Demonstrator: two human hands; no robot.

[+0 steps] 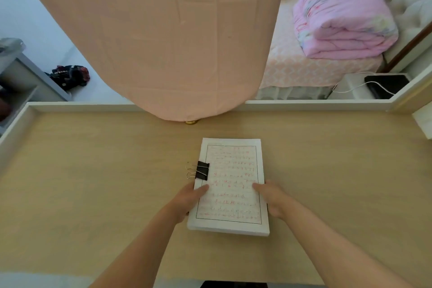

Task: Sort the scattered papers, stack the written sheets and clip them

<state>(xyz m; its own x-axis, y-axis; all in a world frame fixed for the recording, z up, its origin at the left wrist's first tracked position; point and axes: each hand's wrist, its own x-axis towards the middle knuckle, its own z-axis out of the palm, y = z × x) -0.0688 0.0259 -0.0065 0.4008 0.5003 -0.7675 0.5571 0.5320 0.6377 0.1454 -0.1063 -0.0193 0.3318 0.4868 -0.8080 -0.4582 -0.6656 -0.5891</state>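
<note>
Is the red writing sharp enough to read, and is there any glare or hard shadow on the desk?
In the head view, the red writing on the stack of sheets is soft and not legible; also in the head view, the desk is lit evenly and diffusely, with no glare and no hard shadows.

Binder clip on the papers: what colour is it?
Black with shiny wire handles: the metal binder clip on the white paper stack; head view.
</note>
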